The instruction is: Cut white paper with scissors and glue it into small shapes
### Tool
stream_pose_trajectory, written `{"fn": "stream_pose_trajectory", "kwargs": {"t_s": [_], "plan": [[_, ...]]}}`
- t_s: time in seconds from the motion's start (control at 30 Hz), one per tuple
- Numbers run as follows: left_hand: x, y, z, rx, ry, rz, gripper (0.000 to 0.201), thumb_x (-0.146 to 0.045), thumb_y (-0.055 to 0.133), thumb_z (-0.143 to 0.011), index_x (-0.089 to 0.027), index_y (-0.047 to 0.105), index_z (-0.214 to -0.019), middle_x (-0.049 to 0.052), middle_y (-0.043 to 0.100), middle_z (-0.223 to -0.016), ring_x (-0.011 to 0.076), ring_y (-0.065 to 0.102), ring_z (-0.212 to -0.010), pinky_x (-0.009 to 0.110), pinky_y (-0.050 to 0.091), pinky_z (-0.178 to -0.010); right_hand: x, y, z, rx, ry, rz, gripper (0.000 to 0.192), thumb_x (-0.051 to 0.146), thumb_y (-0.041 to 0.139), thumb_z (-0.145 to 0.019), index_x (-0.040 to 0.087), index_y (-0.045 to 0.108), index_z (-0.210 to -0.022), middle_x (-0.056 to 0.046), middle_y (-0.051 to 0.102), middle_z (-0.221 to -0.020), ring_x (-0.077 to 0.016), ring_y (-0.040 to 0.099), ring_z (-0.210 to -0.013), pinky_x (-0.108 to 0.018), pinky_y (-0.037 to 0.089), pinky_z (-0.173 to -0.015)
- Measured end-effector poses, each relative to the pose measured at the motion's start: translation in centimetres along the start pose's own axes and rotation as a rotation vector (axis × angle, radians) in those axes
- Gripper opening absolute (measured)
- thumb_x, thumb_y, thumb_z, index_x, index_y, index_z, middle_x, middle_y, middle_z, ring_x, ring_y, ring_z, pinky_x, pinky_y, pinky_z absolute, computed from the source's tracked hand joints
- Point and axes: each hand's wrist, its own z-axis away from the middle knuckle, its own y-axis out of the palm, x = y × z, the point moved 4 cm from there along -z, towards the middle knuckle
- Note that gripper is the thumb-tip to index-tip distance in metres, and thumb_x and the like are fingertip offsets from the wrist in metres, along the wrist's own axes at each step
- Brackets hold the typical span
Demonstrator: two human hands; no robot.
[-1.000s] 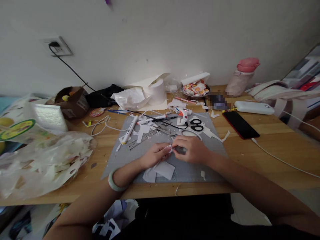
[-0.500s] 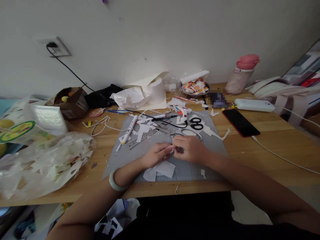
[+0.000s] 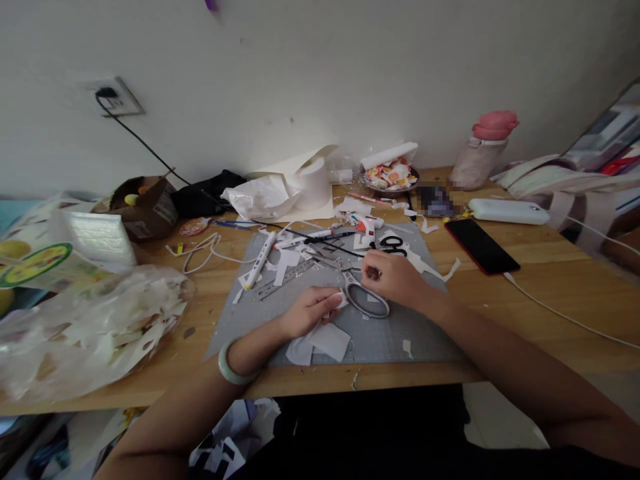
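Observation:
My left hand point(image 3: 315, 310) rests low over the grey cutting mat point(image 3: 400, 333), its thumb and fingers closed on a small white piece of paper point(image 3: 343, 300). Folded white paper point(image 3: 331, 340) lies just below that hand. My right hand point(image 3: 395, 280) is a little to the right, fingers curled together over the far handle of grey-handled scissors point(image 3: 367, 312). Whether its fingertips touch the handle or pinch something small is hidden. The scissors lie on the mat, their near loop showing between my hands and their blades pointing up and left.
Beyond my hands lie a glue gun point(image 3: 369, 230), black-handled scissors point(image 3: 393, 244), a metal ruler point(image 3: 285, 279), a white pen-like tool point(image 3: 260, 260) and paper scraps. A phone point(image 3: 481, 245) with a cable is at right. A plastic bag point(image 3: 100, 333) fills the left.
My right hand has moved up and right, away from the white piece in my left hand, uncovering the near scissors loop. My left hand has stayed nearly in place, still gripping the piece.

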Motion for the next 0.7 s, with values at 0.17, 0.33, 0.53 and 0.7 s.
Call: {"fn": "stream_pose_trajectory", "kwargs": {"t_s": [0.17,0.33,0.53,0.7], "plan": [[-0.2,0.2,-0.1,0.003,0.01,0.018,0.042,-0.046,0.035,-0.089,-0.016,0.043,-0.06,-0.003,0.041,-0.054,0.009,0.037,-0.052,0.022,0.031,-0.052,2.4,-0.1,0.7,0.024,-0.226,-0.067,0.008,0.017,0.053,-0.076,0.018,0.06,-0.079,-0.002,0.062,-0.076,-0.0121,0.053,-0.067,-0.022,0.036,-0.061],[-0.2,0.3,-0.2,0.022,0.03,0.0,0.042,-0.046,0.034,-0.089,-0.016,0.043,-0.06,-0.003,0.041,-0.055,0.0095,0.038,-0.053,0.022,0.031,-0.053,3.8,0.5,1.2,0.052,-0.29,-0.049,0.009,0.016,0.051,-0.078,0.018,0.06,-0.078,-0.003,0.063,-0.076,-0.012,0.052,-0.064,-0.023,0.035,-0.06],[0.0,0.4,-0.2,0.046,-0.001,-0.027,0.042,-0.048,0.036,-0.088,-0.016,0.045,-0.062,-0.003,0.043,-0.054,0.0094,0.038,-0.053,0.022,0.032,-0.053,3.3,0.9,1.1,0.05,-0.251,-0.014,0.007,0.013,0.049,-0.073,0.017,0.053,-0.069,0.0,0.056,-0.065,-0.0105,0.044,-0.056,-0.023,0.03,-0.055],[-0.1,0.5,-0.5,0.03,-0.021,0.014,0.043,-0.048,0.038,-0.087,-0.016,0.043,-0.059,-0.003,0.042,-0.053,0.0089,0.037,-0.051,0.022,0.031,-0.051,3.1,1.2,1.0,0.064,-0.168,-0.003,0.005,0.015,0.052,-0.07,0.018,0.051,-0.066,0.002,0.053,-0.062,-0.0094,0.041,-0.053,-0.023,0.026,-0.053]]}}
